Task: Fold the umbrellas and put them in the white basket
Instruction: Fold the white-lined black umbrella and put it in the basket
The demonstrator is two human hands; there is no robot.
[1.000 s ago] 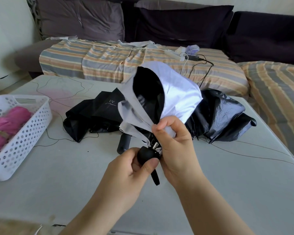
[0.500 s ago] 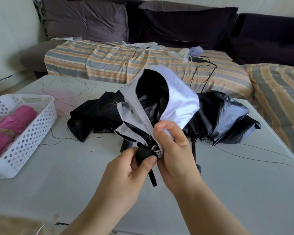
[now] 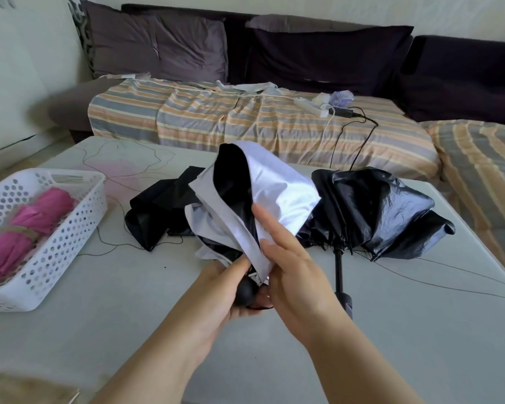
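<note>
Left hand (image 3: 225, 290) grips white umbrella's (image 3: 274, 193) black handle (image 3: 245, 291); right hand (image 3: 295, 266) flat, fingers straight, pressing its canopy above table (image 3: 129, 301).

Silvery, faintly sheened cloth on the outside of the white umbrella (image 3: 277, 185), matt black lining within, and a smooth, dull black plastic handle knob (image 3: 245, 291). Crinkled, glossy black fabric on the right-hand black umbrella (image 3: 382, 211) with a thin dark metal-looking shaft (image 3: 338, 271); softer, matt black cloth on the left-hand black umbrella (image 3: 158, 208). Perforated, smooth white plastic for the basket (image 3: 67, 231), matt pink fabric for the folded umbrella (image 3: 27, 228) inside, a smooth pale matt worktop (image 3: 129, 301), and striped woven cloth over the sofa (image 3: 216, 118).
</note>
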